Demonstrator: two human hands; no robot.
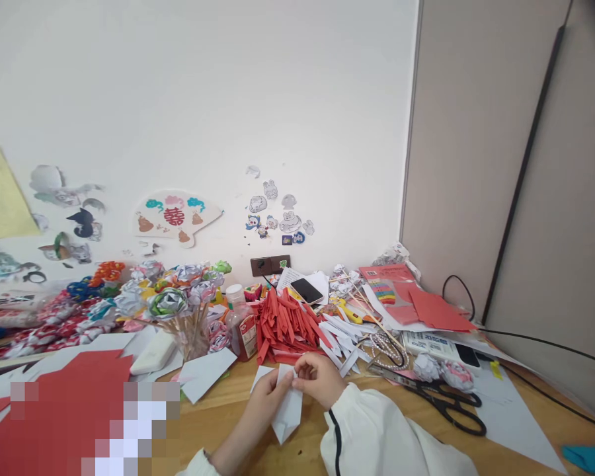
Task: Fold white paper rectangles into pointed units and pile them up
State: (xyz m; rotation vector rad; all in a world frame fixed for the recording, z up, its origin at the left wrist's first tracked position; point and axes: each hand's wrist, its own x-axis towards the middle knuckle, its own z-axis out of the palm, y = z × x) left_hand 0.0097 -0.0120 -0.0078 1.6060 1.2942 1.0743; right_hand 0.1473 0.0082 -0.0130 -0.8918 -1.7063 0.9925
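Pinching folded white paper (290,415) with left hand (268,391) and right hand (321,378), toward the near edge of the desk (203,423); could crease crookedly if gripped unevenly. Might snag black scissors (429,389), rightward, with a loose sleeve (377,430), or scatter red strips (286,324) nearer the far edge by overreaching.

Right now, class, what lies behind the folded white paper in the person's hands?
A heap of red paper strips shows beyond the folded white paper; the patch of brown wooden tabletop it covers cannot be seen.

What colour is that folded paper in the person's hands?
The folded paper is white; it shows best in the head view.
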